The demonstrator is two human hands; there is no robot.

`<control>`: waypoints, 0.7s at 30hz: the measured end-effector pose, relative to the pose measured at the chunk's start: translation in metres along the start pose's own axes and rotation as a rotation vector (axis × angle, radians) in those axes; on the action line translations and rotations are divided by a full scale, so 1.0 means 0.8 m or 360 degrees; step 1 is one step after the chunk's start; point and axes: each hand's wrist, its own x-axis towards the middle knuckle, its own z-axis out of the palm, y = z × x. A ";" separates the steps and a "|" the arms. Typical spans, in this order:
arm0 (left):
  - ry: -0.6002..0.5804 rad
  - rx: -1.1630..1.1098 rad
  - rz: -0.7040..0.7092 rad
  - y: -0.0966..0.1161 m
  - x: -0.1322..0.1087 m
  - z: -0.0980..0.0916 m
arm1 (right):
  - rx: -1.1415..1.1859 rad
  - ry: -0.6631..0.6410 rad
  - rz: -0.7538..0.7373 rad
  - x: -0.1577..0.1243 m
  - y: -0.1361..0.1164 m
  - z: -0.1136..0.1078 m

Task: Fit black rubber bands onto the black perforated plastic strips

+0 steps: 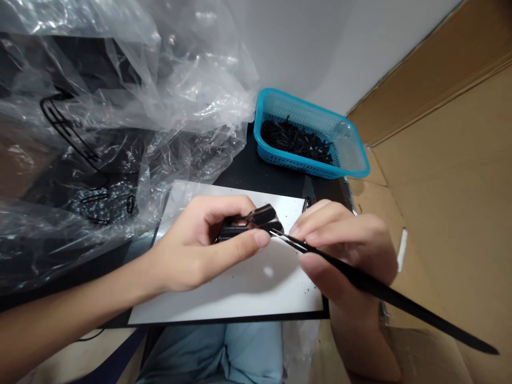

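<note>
My left hand [200, 240] holds a small glossy black part [250, 224] between thumb and fingers, above a white sheet [236, 293]. The part looks like a clip with an open loop, but my fingers hide some of it. My right hand [344, 240] grips long black tweezers [380, 285]. Their thin metal tip [288, 241] reaches the lower right end of the black part. Several black specks lie on the sheet beneath my hands.
A blue plastic basket [304, 112] holds a heap of small black parts [296, 141] beyond the sheet. Crumpled clear plastic [120, 90] covers the left side, and brown cardboard [440, 186] lines the right. My light blue trouser legs [212, 354] show below.
</note>
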 end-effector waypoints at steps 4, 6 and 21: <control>-0.0011 0.0035 -0.0033 0.006 0.000 -0.001 | 0.0129 -0.0005 0.0042 0.001 0.004 0.000; -0.0030 0.0061 -0.0059 0.010 -0.001 -0.001 | 0.0198 0.0003 0.0046 0.000 0.006 0.002; -0.0380 -0.0356 -0.0357 0.015 -0.002 0.000 | 0.1536 0.0027 0.0774 0.010 0.025 0.032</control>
